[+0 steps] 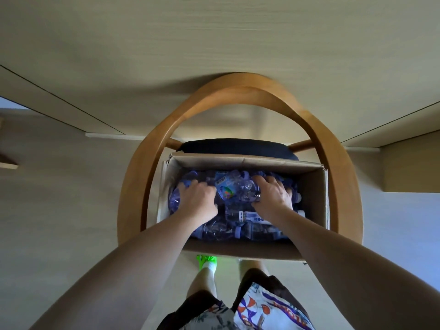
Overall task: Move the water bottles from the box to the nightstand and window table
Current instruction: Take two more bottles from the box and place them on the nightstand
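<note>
We look straight down at a pale floor (pixel 59 210) with cream wall panels (pixel 214 39) beyond it. Against that wall stands a wooden chair (pixel 333 148) with a curved, looping backrest and a dark seat cushion (pixel 238 145).

On the seat sits an open cardboard box (pixel 314 194), its flaps folded out, filling most of the space inside the chair's arms. The box is packed with clear, blue-tinted water bottles (pixel 252 214) lying on their sides in a jumble; one of them shows a colourful label (pixel 227 190) near the middle, another a white label nearer us.

Both our bare forearms reach down into the box. Our left hand (pixel 197 196) lies on the bottles at the left side, fingers curled over a bottle (pixel 175 198) there. Our right hand (pixel 273 192) lies on the right side, fingers spread and bent over the bottle (pixel 247 189) between the two hands. How firm either hold is we cannot tell, and neither bottle stands clear of the pile. The hands are apart, with the labelled bottle between them.

Below the box we see patterned shorts (pixel 266 308), and a bright green shoe (pixel 207 259) with a white sock on the floor.
</note>
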The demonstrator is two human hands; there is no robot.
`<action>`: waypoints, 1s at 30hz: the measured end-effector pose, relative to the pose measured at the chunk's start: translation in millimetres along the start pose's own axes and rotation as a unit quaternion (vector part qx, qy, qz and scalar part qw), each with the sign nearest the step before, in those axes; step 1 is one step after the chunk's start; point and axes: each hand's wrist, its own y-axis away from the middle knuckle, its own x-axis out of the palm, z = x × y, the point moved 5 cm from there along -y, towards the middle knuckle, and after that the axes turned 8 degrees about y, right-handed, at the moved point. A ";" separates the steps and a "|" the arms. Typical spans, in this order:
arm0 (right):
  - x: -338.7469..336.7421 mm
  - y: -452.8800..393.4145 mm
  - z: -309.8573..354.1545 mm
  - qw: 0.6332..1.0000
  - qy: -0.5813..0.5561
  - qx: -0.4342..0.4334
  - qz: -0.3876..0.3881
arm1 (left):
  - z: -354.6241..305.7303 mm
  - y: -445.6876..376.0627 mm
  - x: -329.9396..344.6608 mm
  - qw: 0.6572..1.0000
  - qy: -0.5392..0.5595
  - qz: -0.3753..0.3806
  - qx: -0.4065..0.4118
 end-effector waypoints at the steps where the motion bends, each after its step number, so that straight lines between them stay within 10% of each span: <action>1: -0.7 0.9 -0.2 1.000 -0.003 0.000 -0.005 | -8.2 1.1 4.1 0.999 0.013 0.006 0.038; 8: 2.9 -2.5 -10.7 0.999 -0.022 0.008 -0.039 | -70.0 0.5 35.1 0.980 0.138 0.084 0.117; 19: -13.4 -3.9 -25.5 0.993 -0.103 0.010 -0.052 | -80.6 -16.6 7.5 0.981 -0.056 0.106 0.152; 30: -96.1 24.2 -32.8 0.954 -0.293 0.048 -0.046 | -34.2 5.3 -75.9 0.968 0.005 0.250 0.008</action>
